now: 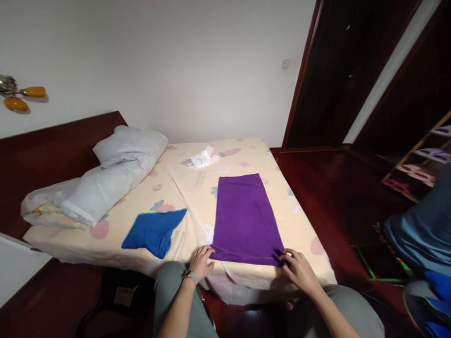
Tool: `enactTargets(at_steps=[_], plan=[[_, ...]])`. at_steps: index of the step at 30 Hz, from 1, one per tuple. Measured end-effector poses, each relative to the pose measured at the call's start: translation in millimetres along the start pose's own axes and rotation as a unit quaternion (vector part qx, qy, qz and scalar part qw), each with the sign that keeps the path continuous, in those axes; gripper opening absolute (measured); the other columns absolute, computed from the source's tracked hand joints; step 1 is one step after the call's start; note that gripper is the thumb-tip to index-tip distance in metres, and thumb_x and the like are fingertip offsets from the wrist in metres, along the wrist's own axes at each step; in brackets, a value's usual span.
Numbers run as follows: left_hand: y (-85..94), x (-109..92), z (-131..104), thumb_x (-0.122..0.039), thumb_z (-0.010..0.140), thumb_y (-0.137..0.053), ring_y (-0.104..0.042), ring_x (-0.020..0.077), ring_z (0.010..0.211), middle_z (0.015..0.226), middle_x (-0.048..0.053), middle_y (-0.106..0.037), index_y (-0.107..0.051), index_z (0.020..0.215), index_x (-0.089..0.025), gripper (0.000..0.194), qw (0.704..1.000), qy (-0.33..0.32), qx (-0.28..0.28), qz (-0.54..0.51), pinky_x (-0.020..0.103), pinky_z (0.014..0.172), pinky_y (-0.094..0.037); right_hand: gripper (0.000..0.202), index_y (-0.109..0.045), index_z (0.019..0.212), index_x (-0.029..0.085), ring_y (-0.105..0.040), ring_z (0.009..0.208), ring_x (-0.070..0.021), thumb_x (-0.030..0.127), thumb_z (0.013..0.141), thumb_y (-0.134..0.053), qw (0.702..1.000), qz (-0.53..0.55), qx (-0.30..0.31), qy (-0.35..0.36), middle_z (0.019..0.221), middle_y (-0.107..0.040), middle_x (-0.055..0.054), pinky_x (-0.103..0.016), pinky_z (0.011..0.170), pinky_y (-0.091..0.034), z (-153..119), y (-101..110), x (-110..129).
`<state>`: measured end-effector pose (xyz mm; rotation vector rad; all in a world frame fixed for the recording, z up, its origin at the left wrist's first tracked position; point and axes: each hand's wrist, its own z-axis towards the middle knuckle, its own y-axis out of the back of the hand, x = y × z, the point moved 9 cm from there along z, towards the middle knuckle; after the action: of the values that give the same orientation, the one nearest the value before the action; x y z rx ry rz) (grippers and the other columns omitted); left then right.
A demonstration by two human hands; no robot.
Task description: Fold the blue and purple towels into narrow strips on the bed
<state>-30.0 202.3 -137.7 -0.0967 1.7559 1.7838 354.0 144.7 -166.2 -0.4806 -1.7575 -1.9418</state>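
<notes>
A purple towel (245,217) lies spread flat on the bed, its long sides running away from me. Along its near edge runs a narrow band, which looks slightly turned. My left hand (201,262), with a watch on the wrist, has its fingers closed on the near left corner. At the near right corner, my right hand (298,268) grips the cloth between thumb and bent fingers. Left of the purple towel, a blue cloth (153,232) with a green edge lies crumpled on the sheet.
The bed (301,225) has a patterned cream sheet. A bundled grey-white quilt (125,157) rests by the headboard (62,145). Farther back lies a crumpled white cloth (204,157). Right stand a slipper rack (428,157) and draped blue fabric (430,226). A black bag (122,296) sits on the floor.
</notes>
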Motion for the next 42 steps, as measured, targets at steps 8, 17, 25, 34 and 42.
enactTargets(at_steps=[8, 17, 25, 34, 42], plan=[[-2.5, 16.1, 5.0, -0.016, 0.086, -0.054, -0.062, 0.0225, 0.107, 0.108, 0.006, -0.071, -0.07, 0.103, -0.024, 0.024, 0.999, 0.026, -0.02, -0.028, 0.037, 0.099, -0.046, 0.035, -0.071, 0.105, 0.021, -0.062, 0.107, -0.0271, 0.029, 0.078, -0.051, 0.999, 0.019, 0.023, -0.03, 0.11, -0.072, -0.009, -0.04, 0.095, -0.046, 2.7, -10.7, -8.5], [-6.1, 30.1, 24.7, -0.038, 0.094, -0.047, -0.067, 0.0218, 0.093, 0.096, 0.009, -0.072, -0.067, 0.1, -0.019, 0.027, 0.986, 0.104, -0.096, -0.084, 0.034, 0.087, -0.052, 0.04, -0.067, 0.103, 0.023, -0.07, 0.101, -0.0254, 0.047, 0.087, -0.039, 0.988, 0.102, -0.03, -0.111, 0.107, -0.075, -0.009, -0.036, 0.09, -0.052, 25.8, -14.0, -36.9], [-19.7, 43.7, 35.5, -0.034, 0.086, -0.059, -0.069, 0.0176, 0.082, 0.087, 0.004, -0.074, -0.067, 0.093, -0.02, 0.018, 0.978, 0.134, -0.094, -0.129, 0.027, 0.076, -0.054, 0.041, -0.066, 0.098, 0.023, -0.07, 0.098, -0.0285, 0.054, 0.085, -0.043, 0.978, 0.15, -0.045, -0.141, 0.104, -0.076, -0.011, -0.038, 0.091, -0.052, 34.2, -15.0, -47.9], [-25.4, 37.4, 58.2, -0.035, 0.099, -0.037, -0.069, 0.0211, 0.101, 0.108, 0.009, -0.073, -0.062, 0.114, -0.021, 0.032, 0.982, 0.145, -0.117, -0.036, 0.031, 0.087, -0.052, 0.044, -0.058, 0.113, 0.023, -0.067, 0.109, -0.0272, 0.055, 0.088, -0.043, 0.967, 0.197, -0.07, -0.145, 0.117, -0.071, -0.012, -0.037, 0.094, -0.051, 46.8, -10.9, -45.4], [-24.4, 31.7, 72.7, -0.032, 0.102, -0.034, -0.07, 0.0266, 0.092, 0.09, 0.013, -0.075, -0.066, 0.11, -0.018, 0.036, 0.977, 0.166, -0.073, 0.113, 0.039, 0.088, -0.042, 0.04, -0.055, 0.114, 0.026, -0.072, 0.097, -0.0256, 0.055, 0.087, -0.046, 0.966, 0.205, -0.035, -0.153, 0.105, -0.076, -0.008, -0.034, 0.083, -0.055, 48.1, -9.8, -55.2]])
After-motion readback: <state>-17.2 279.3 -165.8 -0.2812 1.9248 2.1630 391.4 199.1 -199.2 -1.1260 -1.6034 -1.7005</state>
